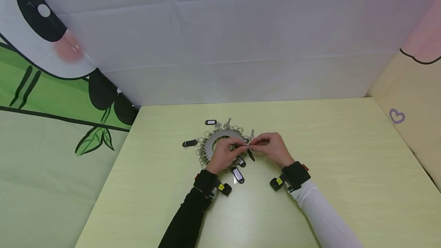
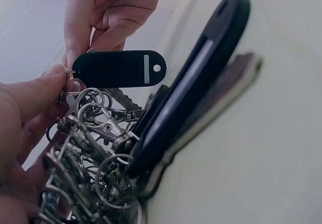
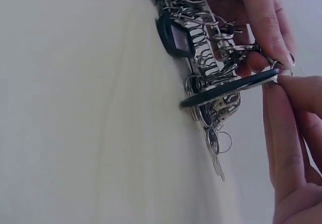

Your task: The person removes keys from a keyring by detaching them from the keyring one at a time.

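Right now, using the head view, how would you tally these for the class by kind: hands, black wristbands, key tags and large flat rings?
Hands: 2 (left hand, right hand)
Black wristbands: 2
Key tags: at least 5; more may be hidden
Large flat ring: 1
Total: at least 10

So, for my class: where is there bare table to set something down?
Bare table lies between the right hand and its right edge, and between the leftmost tag and the left edge. Crowded: around the ring, where keys and other tags cluster and the left hand meets the right.
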A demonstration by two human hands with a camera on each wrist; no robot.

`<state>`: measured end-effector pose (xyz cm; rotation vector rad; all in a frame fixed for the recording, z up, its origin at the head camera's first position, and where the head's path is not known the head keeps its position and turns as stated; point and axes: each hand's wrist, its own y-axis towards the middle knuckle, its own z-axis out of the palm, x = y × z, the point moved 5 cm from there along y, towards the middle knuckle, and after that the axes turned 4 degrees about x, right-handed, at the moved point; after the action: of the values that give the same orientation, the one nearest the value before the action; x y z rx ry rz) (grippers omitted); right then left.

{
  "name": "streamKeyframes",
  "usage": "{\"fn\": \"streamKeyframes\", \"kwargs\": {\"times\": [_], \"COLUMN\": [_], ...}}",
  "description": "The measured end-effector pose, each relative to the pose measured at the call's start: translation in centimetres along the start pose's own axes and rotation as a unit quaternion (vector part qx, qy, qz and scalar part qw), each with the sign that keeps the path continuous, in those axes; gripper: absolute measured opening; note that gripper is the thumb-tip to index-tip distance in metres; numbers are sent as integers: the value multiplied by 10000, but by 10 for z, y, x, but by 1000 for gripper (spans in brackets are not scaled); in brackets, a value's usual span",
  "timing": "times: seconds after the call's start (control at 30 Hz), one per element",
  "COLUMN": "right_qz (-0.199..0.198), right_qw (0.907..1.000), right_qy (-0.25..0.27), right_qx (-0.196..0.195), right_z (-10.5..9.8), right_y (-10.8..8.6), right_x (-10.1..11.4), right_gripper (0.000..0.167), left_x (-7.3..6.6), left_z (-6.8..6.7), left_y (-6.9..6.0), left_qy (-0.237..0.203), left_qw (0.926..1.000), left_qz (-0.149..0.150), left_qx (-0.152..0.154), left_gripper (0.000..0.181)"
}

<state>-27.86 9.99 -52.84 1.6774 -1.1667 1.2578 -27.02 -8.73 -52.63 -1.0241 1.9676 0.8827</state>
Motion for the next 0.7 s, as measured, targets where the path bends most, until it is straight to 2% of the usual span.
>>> {"fn": "streamKeyframes", "kwargs": {"times": [0.27,0.7], "right_qz": [314,523], "right_qw": [9980,9959], "right_qy": [541,560], "right_qx": [106,477], "right_z": [1,6], "right_y": [1,0], "right_x": [-8,-7], "right_gripper": [22,18], "left_x": [-1,-1], "left_z": [-2,-5], "left_y": [-1,-1], "left_qy": [24,88], "left_qw": [10000,9996], "left_qz": [-82,-274], "left_qx": [4,-35], "left_gripper": [12,12]}}
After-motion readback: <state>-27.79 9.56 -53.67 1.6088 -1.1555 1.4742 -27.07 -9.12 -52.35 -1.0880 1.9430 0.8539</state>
